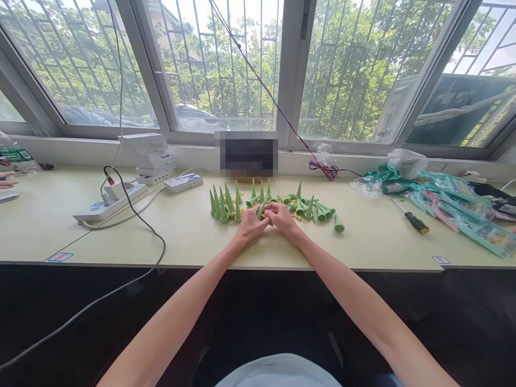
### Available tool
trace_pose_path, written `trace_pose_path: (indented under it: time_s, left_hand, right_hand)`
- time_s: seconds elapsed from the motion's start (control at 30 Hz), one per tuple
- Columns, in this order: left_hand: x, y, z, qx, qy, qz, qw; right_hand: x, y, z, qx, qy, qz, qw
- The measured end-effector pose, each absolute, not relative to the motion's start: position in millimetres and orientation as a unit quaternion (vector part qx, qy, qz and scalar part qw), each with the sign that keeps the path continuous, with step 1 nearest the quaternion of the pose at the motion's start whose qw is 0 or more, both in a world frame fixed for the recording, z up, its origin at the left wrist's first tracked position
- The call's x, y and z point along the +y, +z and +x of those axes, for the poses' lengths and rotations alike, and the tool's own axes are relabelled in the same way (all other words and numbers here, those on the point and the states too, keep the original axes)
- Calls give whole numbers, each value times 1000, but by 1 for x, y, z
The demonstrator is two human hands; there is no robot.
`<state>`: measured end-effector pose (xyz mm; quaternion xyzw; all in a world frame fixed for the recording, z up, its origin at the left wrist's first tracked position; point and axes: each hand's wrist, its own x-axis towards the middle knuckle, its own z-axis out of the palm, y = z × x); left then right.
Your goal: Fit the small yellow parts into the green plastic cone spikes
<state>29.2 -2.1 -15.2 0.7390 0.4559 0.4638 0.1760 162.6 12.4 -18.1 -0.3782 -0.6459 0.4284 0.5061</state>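
My left hand [252, 223] is closed around a green cone [262, 207], whose pointed tip sticks up past the fingers. My right hand [281, 216] meets it at the cone's base, fingers pinched together; whatever lies between them is hidden. Left of my hands, several green cones [224, 210] stand upright on their wide ends. To the right, more green cones [321, 213] lie in a loose pile, a few of them upright. One separate cone [339, 224] lies at the pile's right end. Small orange-yellow pieces [299, 217] are scattered among the cones.
A power strip [108, 203] with a dark cable and stacked white boxes [149, 156] stand left. At right lie a screwdriver [416, 222] and teal plastic packages [463, 207]. Another person's hand [6, 181] shows at the far left edge. Windows rise behind the table [193, 242].
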Motion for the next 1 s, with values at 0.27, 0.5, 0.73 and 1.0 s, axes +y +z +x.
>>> trace_pose_path:
  time_s: [0.27,0.5,0.73,1.0]
  left_hand:
    - [-1,-14,29,461,456,742,173]
    - [0,-16,28,451,451,752,169]
    - [-1,-16,27,447,452,753,172]
    - [-3,-15,27,446,456,750,175]
  right_hand:
    - [9,-19,165,-697,317,-386,515]
    - [7,-19,165,-704,295,-371,529]
    - [8,-18,164,-675,359,-383,519]
    - [7,-13,162,-652,411,-382,510]
